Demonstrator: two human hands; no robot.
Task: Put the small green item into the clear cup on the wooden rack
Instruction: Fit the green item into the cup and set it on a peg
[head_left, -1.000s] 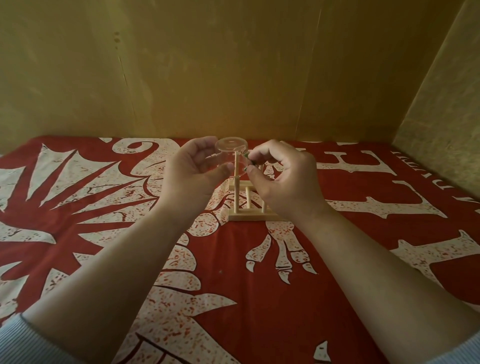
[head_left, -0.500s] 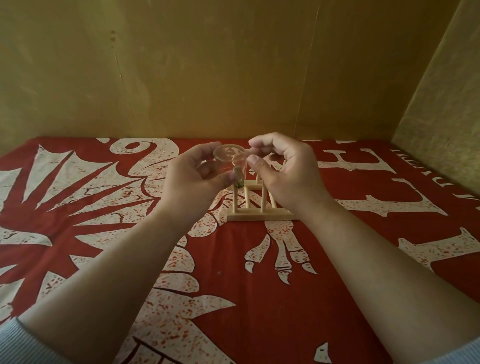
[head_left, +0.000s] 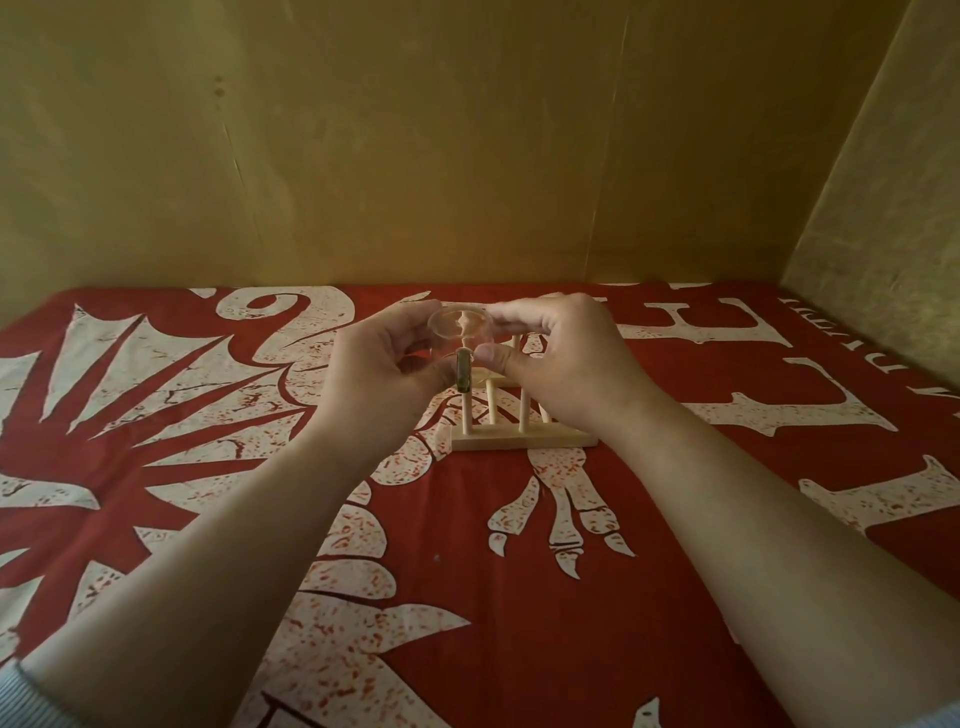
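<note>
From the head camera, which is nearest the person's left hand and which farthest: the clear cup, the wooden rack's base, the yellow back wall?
1. Clear plastic cup: touching the left hand, at its fingertips.
2. Pale wooden rack base: lower right, on the cloth.
3. Yellow back wall: far behind.

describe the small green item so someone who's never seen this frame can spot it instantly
Start at the red and white patterned cloth and find the small pale wooden peg rack near its middle. Just above the rack's left end, the left hand and right hand meet around a clear plastic cup. The small green item is the dark olive, upright stub at the cup's bottom, the only dark thing there.
</note>
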